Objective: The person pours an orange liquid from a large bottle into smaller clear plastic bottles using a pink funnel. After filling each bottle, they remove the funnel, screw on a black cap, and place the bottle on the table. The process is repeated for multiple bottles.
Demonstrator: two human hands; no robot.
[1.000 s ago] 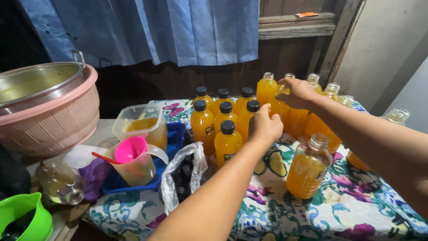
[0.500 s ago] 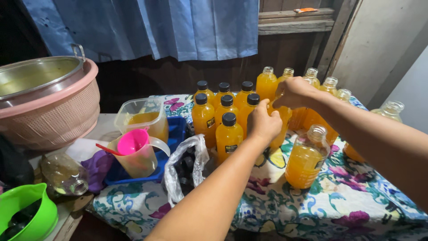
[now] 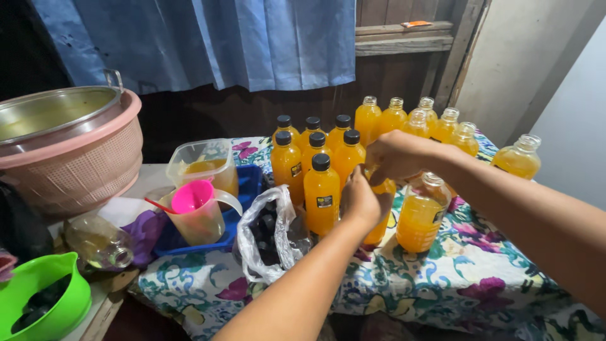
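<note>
Left hand [image 3: 361, 201] wrapped round orange juice bottle [image 3: 379, 215] near table [image 3: 442, 278] centre; right hand [image 3: 394, 156] closed over its top. Capped bottles [image 3: 322, 192] just left, plastic bag [image 3: 268, 237] nearer.

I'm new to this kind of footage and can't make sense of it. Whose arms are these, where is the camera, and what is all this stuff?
The camera sits on a person's head, looking down at their own bare arms. The left hand grips the body of an orange bottle while the right hand covers its top. Both stand over a flowered tablecloth. Behind are capped bottles with black lids and open bottles of the same orange drink. To the left are a pink funnel in a jug, a plastic bag, a pink basket and a green bowl.
</note>
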